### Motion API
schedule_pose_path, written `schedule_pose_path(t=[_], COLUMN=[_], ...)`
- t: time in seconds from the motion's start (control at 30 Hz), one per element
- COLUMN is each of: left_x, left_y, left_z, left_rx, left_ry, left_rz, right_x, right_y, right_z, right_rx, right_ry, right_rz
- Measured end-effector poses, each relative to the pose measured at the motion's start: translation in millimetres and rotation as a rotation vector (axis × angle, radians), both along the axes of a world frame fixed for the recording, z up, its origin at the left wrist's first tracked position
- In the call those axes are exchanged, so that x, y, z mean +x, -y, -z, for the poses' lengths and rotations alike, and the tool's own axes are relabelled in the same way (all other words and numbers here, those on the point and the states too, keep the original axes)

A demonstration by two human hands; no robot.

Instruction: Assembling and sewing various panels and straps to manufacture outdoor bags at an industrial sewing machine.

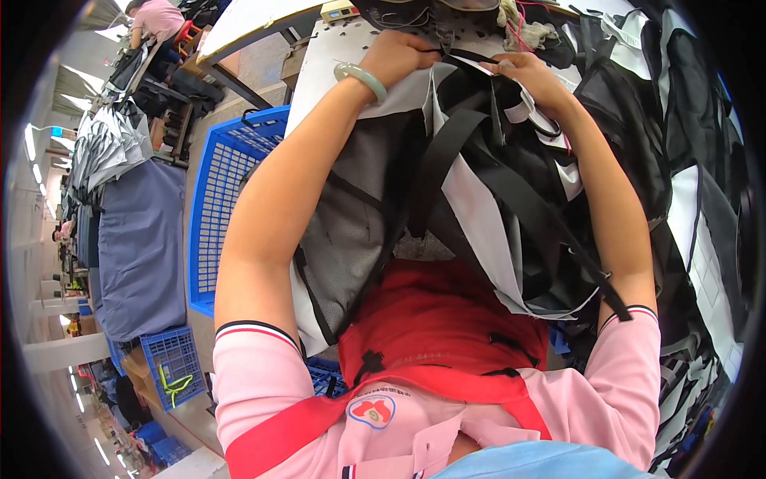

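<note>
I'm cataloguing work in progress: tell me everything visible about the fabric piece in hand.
The fabric piece looks soft, in black, grey and white, with a grey mesh-like panel on the person's left, edged in black, and black straps looping across its middle. It lies folded and crumpled, draping from the white worktable toward the red apron. The left hand and right hand grip its far edge; how its layers join is unclear.

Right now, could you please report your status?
Left fingers, right fingers closed on black and white fabric workpiece. Flat black webbing strap draped across it.
</note>
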State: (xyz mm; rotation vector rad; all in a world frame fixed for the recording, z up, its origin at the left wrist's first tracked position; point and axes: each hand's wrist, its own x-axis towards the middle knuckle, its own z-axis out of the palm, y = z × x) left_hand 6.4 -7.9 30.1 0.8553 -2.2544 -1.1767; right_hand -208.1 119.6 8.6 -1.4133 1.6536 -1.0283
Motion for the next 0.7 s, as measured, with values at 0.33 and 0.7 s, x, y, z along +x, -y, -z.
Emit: schedule_pose_path(t=[0.33, 0.7], left_x=[0.3, 24.1], left_y=[0.8, 12.2], left_z=[0.1, -1.4], left_rx=[0.027, -0.071], left_ry=[-0.005, 0.014], left_rz=[-0.004, -0.101], right_x=[3.5, -17.4], right_y=[-5.4, -21.6], right_z=[-7.7, 13.0], right_rx=[0.058, -0.113], right_ry=[-0.067, 0.232], right_rz=[0.020, -0.004])
